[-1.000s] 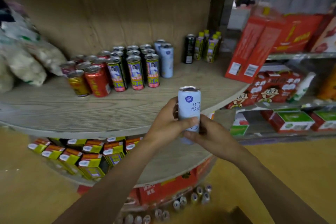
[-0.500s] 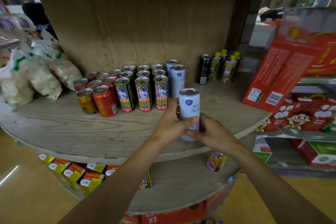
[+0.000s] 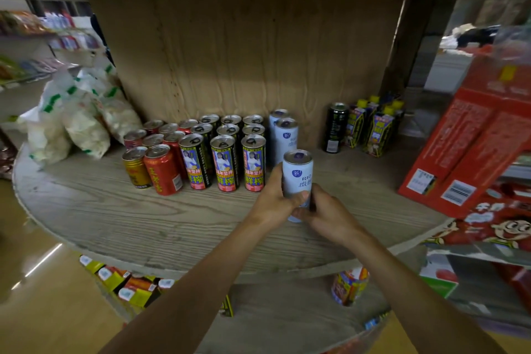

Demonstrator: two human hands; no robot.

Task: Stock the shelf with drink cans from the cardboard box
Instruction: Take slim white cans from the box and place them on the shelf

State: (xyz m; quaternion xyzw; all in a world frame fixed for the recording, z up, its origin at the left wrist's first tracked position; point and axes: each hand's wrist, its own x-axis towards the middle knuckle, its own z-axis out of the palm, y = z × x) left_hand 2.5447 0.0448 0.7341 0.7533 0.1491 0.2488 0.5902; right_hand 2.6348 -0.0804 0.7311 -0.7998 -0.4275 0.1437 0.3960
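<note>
The wooden shelf (image 3: 115, 218) spreads under both grips. Just beyond them stand two matching cans (image 3: 286, 138), with yellow-labelled cans (image 3: 254, 164) off to their left. The pale blue can (image 3: 297, 178) is upright, clamped low down by the left grip (image 3: 273, 201) and right grip (image 3: 324, 215). It is best lowered level in front of its twins without nudging them. A second ago it was short of the shelf edge; now it is over the boards.

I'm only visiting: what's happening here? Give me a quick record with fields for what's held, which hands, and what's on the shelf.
Held item: pale blue can, upright
Hands: left hand and right hand both grip its lower half
Position: over the wooden shelf, in front of two matching cans; contact with the board unclear
Left of it: yellow-black cans, then red cans
Right of it: black can
Shelf's left end: white snack bags
</note>
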